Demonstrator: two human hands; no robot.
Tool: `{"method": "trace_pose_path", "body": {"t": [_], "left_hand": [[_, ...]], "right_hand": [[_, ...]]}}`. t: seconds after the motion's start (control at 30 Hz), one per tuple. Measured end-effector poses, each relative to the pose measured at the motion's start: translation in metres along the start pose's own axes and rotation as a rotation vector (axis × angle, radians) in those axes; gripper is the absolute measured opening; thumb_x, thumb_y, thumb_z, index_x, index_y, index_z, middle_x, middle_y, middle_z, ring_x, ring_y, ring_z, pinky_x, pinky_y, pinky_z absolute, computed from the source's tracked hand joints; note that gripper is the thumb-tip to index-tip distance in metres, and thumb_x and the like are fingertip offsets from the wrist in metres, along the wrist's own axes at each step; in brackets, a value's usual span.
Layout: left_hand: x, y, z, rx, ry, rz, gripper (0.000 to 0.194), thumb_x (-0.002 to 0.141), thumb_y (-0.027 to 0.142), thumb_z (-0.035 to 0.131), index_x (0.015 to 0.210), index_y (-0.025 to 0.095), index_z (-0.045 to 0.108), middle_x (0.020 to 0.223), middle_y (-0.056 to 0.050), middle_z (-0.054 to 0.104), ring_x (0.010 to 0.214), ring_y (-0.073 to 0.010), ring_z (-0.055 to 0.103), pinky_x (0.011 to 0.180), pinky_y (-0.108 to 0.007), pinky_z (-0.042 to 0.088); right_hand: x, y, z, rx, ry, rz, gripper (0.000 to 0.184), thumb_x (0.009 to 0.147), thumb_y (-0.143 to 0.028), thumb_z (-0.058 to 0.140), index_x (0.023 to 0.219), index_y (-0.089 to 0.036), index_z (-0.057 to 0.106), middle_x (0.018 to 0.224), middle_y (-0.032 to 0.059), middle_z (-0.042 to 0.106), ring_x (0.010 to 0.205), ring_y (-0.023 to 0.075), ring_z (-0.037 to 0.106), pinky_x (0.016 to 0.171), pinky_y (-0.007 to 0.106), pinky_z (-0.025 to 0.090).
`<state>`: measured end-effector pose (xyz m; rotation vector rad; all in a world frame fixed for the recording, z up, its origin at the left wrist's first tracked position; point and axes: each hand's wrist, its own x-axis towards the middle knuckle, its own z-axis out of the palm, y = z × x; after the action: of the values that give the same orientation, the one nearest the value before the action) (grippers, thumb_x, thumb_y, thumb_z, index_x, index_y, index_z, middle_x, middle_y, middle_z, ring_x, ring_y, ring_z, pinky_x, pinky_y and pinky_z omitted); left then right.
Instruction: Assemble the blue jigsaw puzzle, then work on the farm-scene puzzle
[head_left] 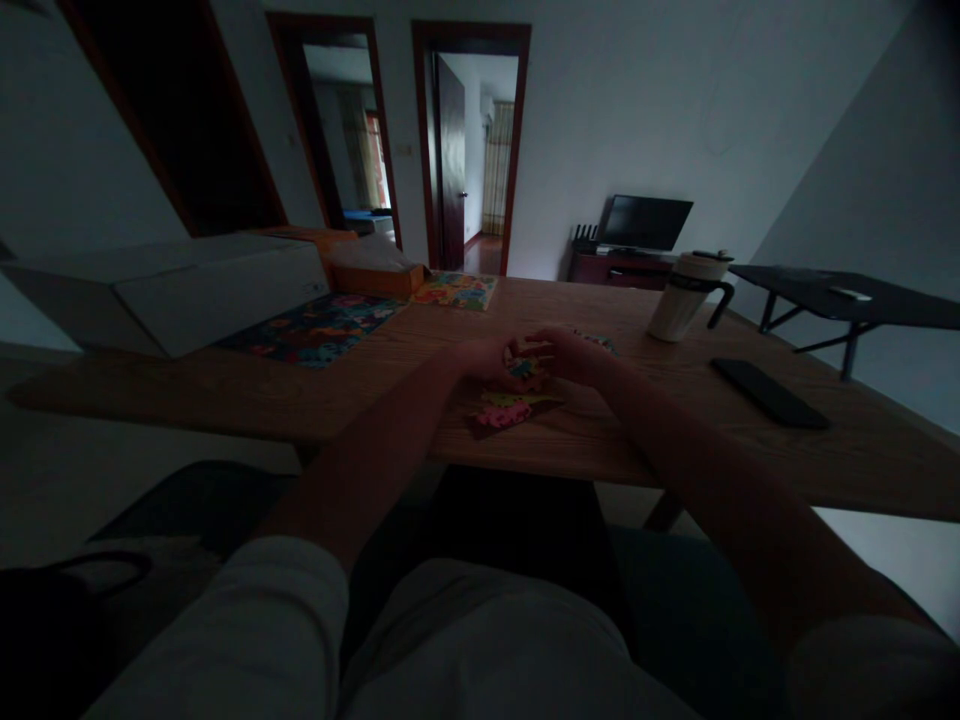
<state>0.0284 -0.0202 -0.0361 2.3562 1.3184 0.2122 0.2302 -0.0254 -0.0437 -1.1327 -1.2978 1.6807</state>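
Note:
My left hand and my right hand meet above the wooden table, their fingers closed around a small bunch of colourful puzzle pieces. The dim light hides the exact grip. Just below my hands lies a pink and yellow puzzle section on a dark backing. A few more coloured pieces lie just beyond my right hand. Farther off on the table are a large dark multicoloured puzzle and a lighter one.
A white cardboard box and an orange tissue box stand at the far left of the table. On the right are a white tumbler with a handle and a black phone. A black folding stand stands beyond the right edge.

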Motion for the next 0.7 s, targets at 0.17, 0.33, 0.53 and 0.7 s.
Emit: {"method": "trace_pose_path", "body": {"t": [0.17,0.33,0.53,0.7], "left_hand": [[0.002,0.002,-0.002,-0.058,0.072,0.060,0.043,0.075,0.035,0.079,0.111,0.018,0.063,0.096,-0.004,0.070,0.085,-0.0200,0.066,0.071,-0.028,0.047],[0.000,0.001,-0.012,0.012,0.193,0.108,0.019,0.076,0.025,0.071,0.092,0.017,0.065,0.090,-0.003,0.069,0.083,-0.0186,0.063,0.070,-0.029,0.045],[-0.002,-0.015,-0.023,0.058,0.256,0.048,0.021,0.079,0.035,0.071,0.086,0.017,0.062,0.088,-0.003,0.067,0.077,-0.0161,0.057,0.065,-0.028,0.039],[0.006,-0.027,-0.021,0.071,0.333,0.041,0.021,0.083,0.035,0.070,0.083,0.017,0.058,0.082,-0.002,0.064,0.070,-0.0136,0.051,0.061,-0.027,0.035]], "right_hand": [[-0.002,-0.002,0.005,0.046,-0.030,-0.123,0.009,0.086,-0.022,0.061,0.095,-0.022,0.063,0.092,0.0055,0.072,0.076,0.0176,0.066,0.070,0.030,0.056],[-0.001,0.000,0.000,-0.182,0.001,-0.260,0.018,0.085,-0.020,0.066,0.101,-0.025,0.062,0.094,0.0034,0.071,0.079,0.0182,0.067,0.074,0.033,0.056],[-0.002,0.000,-0.011,-0.794,0.069,-0.387,0.025,0.079,-0.029,0.078,0.101,-0.023,0.067,0.092,0.0072,0.070,0.079,0.0217,0.064,0.072,0.035,0.053],[-0.016,-0.008,-0.004,-1.093,-0.229,-0.318,0.029,0.062,-0.036,0.090,0.082,-0.023,0.074,0.088,0.0059,0.072,0.079,0.0253,0.066,0.076,0.038,0.050]]}}
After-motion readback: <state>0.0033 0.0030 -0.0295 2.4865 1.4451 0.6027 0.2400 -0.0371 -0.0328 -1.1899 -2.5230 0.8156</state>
